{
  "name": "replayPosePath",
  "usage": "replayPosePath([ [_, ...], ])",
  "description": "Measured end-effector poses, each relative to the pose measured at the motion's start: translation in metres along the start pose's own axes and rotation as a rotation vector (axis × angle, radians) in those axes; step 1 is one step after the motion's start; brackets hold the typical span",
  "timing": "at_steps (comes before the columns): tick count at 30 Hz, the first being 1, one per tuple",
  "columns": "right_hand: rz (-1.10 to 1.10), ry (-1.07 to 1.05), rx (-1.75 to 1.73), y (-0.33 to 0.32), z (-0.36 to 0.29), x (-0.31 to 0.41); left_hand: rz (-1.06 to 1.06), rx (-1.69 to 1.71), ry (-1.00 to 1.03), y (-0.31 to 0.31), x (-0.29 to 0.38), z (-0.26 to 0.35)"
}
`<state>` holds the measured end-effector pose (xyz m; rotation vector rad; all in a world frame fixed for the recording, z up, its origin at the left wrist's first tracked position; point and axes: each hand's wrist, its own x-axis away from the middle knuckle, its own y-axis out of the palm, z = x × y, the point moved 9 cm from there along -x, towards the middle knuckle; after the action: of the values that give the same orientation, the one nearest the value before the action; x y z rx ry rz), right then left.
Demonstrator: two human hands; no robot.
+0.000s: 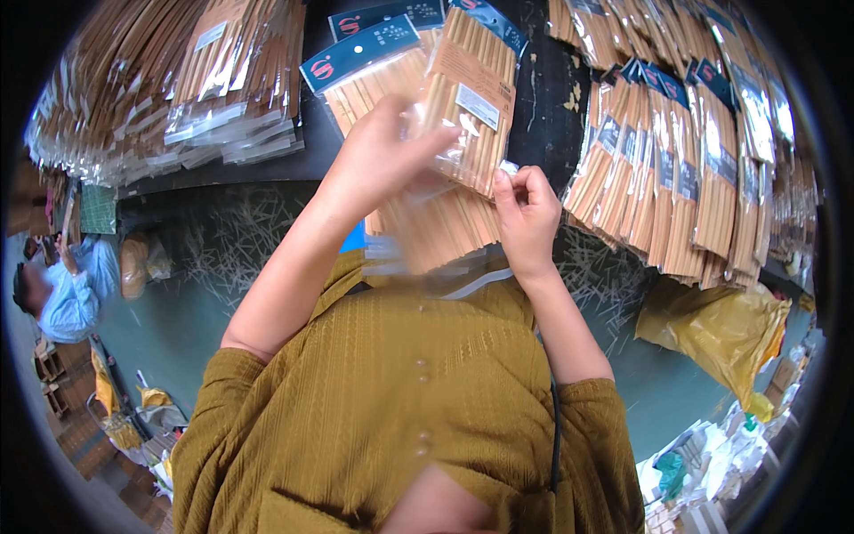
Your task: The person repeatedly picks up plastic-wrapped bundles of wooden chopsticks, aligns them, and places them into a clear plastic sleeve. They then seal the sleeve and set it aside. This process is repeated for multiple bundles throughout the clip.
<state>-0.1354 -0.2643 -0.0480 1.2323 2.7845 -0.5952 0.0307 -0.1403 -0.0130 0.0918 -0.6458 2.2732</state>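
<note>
A clear plastic pack of wooden chopsticks (477, 100) lies tilted at the table's near edge, its brown paper band bearing a white label. My right hand (528, 217) pinches the lower right corner of this pack between thumb and fingers, by a small white piece. Blurred by motion, my left hand (383, 147) is at the pack's left side with the thumb across its front; whether it grips is unclear. Beneath are another pack with a blue header card (363, 50) and more chopsticks (447, 227), whose near ends reach over the edge towards my body.
Many packs of chopsticks (667, 167) are heaped on the right of the dark table (544, 107). More plastic-sleeved packs (227, 73) are piled on the left. Clear plastic strips (247, 233) litter the green floor (173, 320). A yellow sack (717, 334) is at right; a person (77, 287) sits far left.
</note>
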Motion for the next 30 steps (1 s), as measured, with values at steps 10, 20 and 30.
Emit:
replayPosePath([
  [10,-0.029,0.465,-0.591,0.02,0.045,0.004,0.043,0.489,-0.068,0.015,0.003,-0.036],
  [20,-0.139,0.389,-0.659,0.002,0.01,-0.012,0.12,0.622,0.079,0.006,0.013,-0.027],
  [30,-0.005,0.271,-0.363,-0.034,-0.036,0.014,0.153,1.043,0.256,0.019,0.033,-0.017],
])
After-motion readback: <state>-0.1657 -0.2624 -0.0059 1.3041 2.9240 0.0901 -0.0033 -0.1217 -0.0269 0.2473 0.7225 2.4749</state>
